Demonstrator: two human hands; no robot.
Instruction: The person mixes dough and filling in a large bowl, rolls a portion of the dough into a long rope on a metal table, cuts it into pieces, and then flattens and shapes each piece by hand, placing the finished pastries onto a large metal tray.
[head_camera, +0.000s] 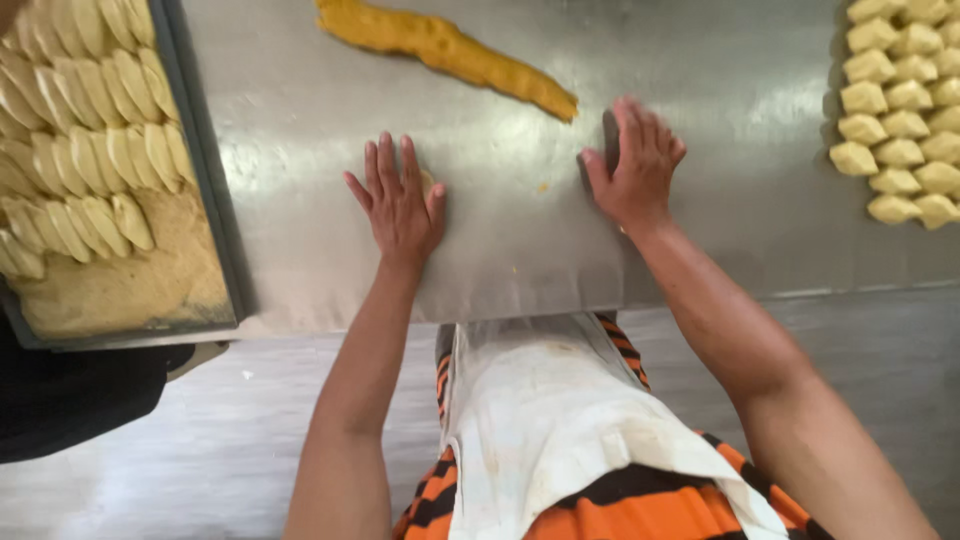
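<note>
— On the steel desk (520, 250) in front of us, what do we have under our hands?

— Our left hand (398, 205) lies flat, fingers spread and straight, palm pressed down on a small pale piece of dough (428, 181); only a sliver of it peeks out beside the thumb side of the palm. The hand grips nothing, it just presses.

— And the right one?

— Our right hand (635, 165) rests on the desk a little farther up and to the right, fingers loosely curled over a dark, flat tool (608, 140). We see its edge beside the fingers, but we cannot tell for sure what the tool is, nor whether the hand clasps it firmly or only lies on it.

— Where is the filling?

— A long orange-yellow strip of filling (450, 50) lies across the desk above both hands, its near end just beside our right fingertips, not touching them as far as we can see.

— What else surrounds us?

— At the left edge stands a dark tray (215, 230) packed with rows of folded pale pastries (90, 130) on a crumbly layer. At the far right, small dough lumps (900, 110) sit in close rows. Below, we see our white apron (560, 410) over an orange-and-black striped garment.
</note>
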